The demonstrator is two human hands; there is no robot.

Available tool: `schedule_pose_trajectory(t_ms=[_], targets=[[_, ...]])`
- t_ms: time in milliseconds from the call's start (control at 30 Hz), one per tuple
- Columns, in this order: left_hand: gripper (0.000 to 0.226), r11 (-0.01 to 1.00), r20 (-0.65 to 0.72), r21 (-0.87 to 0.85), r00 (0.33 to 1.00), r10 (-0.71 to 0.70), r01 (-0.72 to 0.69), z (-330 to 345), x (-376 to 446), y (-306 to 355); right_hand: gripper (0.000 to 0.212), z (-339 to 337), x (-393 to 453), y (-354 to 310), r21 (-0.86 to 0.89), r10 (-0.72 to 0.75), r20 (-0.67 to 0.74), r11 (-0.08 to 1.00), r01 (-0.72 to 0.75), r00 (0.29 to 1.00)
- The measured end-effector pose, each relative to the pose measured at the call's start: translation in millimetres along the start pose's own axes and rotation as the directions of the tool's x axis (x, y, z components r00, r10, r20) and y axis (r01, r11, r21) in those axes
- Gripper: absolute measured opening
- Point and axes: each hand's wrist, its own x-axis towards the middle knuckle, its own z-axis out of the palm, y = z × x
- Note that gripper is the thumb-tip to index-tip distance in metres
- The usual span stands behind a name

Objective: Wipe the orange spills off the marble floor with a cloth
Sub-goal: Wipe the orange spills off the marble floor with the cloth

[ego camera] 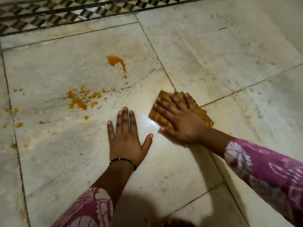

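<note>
- Right hand [182, 122] laid flat on folded orange-brown cloth [165, 98], fingers spread and nearly straight, pressing it onto marble floor [213, 51]; no curl round the cloth visible.
- Left hand [127, 136] flat on floor, palm down, fingers straight, holding nothing; black bead bracelet [123, 160] on wrist.
- Cloth at 3 o'clock from left hand, just beside its thumb side; long axis running roughly 10 to 4 o'clock.
- Key relation: orange spills [78, 100] at 9–10 o'clock from the cloth, well apart, across the same slab; larger blob [117, 62] at 10–11 o'clock, further off.
- Small drops trailing out toward 8–9 o'clock near left grout line [16, 140].
- Left hand nearer the spills, but cloth under the right; likely next stroke leftward, past or above left hand's fingertips.
- Spills apparently untouched; wet sheen on the slab between the two hands.
- Surface: pale veined marble slabs, dark grout lines, smooth and probably slippery when wet; risk of smearing rather than lifting.
- Room: checkered patterned border [49, 15] at 12 o'clock, dim light, pink floral sleeves [262, 169] on both arms.
</note>
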Motion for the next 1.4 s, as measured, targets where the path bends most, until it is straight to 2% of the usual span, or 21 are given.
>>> schedule_pose_trajectory(t_ms=[67,100,200,300,367,467,500,567,633,700,733,767,833,900,933,1000,1067,1200,1267,1300,1400], targets=[[0.087,1.000,-0.006,-0.003,1.000,0.005,-0.005,1,0,-1,0.078,5,-39,3,-0.043,-0.101,0.005,0.994,0.101,0.995],[0.087,1.000,-0.011,-0.005,1.000,0.004,-0.004,1,0,-2,0.080,8,-56,8,-0.037,-0.089,-0.009,0.995,0.089,0.996],[0.087,1.000,-0.019,-0.007,1.000,-0.002,0.002,2,0,0,0.087,10,-88,17,0.054,0.158,-0.089,0.987,-0.154,0.983],[0.088,1.000,-0.024,-0.010,1.000,-0.010,0.009,2,1,0,0.063,7,-86,-3,0.105,0.326,-0.120,0.943,-0.315,0.938],[0.088,1.000,-0.019,-0.005,1.000,-0.016,0.016,1,1,0,0.045,2,-73,-20,0.186,0.321,-0.153,0.938,-0.292,0.935],[0.088,1.000,-0.004,0.003,1.000,-0.009,0.009,-1,1,0,0.036,-13,-52,-39,0.407,0.133,-0.148,0.911,-0.062,0.980],[0.089,1.000,0.001,-0.002,1.000,-0.006,0.006,-1,1,0,0.034,-20,-47,-43,0.523,0.076,-0.134,0.852,0.005,0.988],[0.089,1.000,-0.009,-0.007,1.000,-0.006,0.006,-1,1,0,0.029,-39,-40,-49,0.731,0.085,-0.157,0.680,0.058,0.984],[0.090,1.000,-0.012,-0.002,1.000,-0.006,0.006,0,2,-1,0.021,-62,-33,-42,0.926,0.231,-0.134,0.374,0.039,0.964],[0.090,1.000,-0.009,0.010,1.000,0.003,-0.003,1,2,-2,0.016,-73,-28,-13,0.999,0.342,0.030,0.016,-0.038,0.939],[0.090,1.000,-0.011,0.015,1.000,0.006,-0.006,0,2,-1,0.018,-74,-23,5,0.993,0.365,0.111,-0.067,-0.093,0.924],[0.089,1.000,-0.011,0.016,1.000,0.004,-0.003,-1,1,-1,0.021,-71,-17,24,0.986,0.409,0.167,-0.057,-0.157,0.897],[0.086,1.000,-0.013,0.011,1.000,-0.010,0.010,-1,1,0,0.025,-55,-2,55,0.943,0.632,0.146,0.143,-0.300,0.762],[0.086,1.000,-0.009,0.006,1.000,-0.018,0.018,-1,0,1,0.040,-42,10,63,0.840,0.798,-0.031,0.348,-0.417,0.602],[0.086,1.000,-0.009,0.009,1.000,-0.019,0.019,-2,0,1,0.049,-35,17,57,0.784,0.797,-0.093,0.428,-0.449,0.596],[0.086,1.000,-0.004,0.015,1.000,-0.020,0.020,-2,1,1,0.067,-17,26,23,0.580,0.688,-0.082,0.621,-0.526,0.722],[0.086,1.000,-0.004,0.013,1.000,-0.023,0.023,-2,1,1,0.076,1,24,-14,0.311,0.554,-0.063,0.801,-0.511,0.830],[0.087,1.000,-0.021,-0.004,1.000,-0.010,0.010,-3,2,2,0.073,13,-5,-13,0.154,0.249,-0.058,0.959,-0.238,0.967],[0.086,1.000,-0.042,-0.010,0.999,0.010,-0.010,-5,7,-2,0.071,10,-8,16,0.118,0.127,-0.048,0.986,-0.120,0.991],[0.085,1.000,-0.056,-0.016,0.998,0.018,-0.019,-6,10,-5,0.070,8,-2,31,0.111,0.137,-0.041,0.985,-0.132,0.990],[0.086,0.998,-0.045,-0.038,0.998,0.048,-0.050,-7,16,-13,0.074,3,41,67,0.139,0.359,-0.079,0.928,-0.346,0.930]])
